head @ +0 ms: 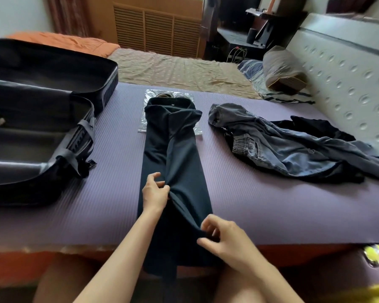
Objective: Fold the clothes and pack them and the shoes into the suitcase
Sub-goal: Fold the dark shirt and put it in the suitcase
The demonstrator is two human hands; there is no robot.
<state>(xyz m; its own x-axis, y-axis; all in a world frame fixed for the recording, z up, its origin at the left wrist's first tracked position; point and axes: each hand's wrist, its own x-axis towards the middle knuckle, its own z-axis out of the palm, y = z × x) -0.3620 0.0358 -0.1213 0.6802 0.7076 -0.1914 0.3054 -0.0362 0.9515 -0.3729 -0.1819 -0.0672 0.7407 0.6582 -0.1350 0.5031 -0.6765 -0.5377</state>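
Dark navy trousers (177,154) lie lengthwise down the middle of the purple mat (260,204), waistband far, legs hanging over the near edge. My left hand (154,191) pinches a fold of the top leg at mid-length. My right hand (223,239) pinches the same leg's edge nearer to me. Under the waistband lies a clear plastic bag (150,95) with shoes (165,95) partly hidden. A crumpled pair of blue jeans (293,149) lies to the right over a dark garment (319,127). The black suitcase (42,127) lies open at the left.
The padded grey headboard (348,84) runs along the right. A pillow (280,68) and striped bedding (256,77) sit at the far right, an orange blanket (64,42) behind the suitcase. Something yellow (376,256) shows at the lower right.
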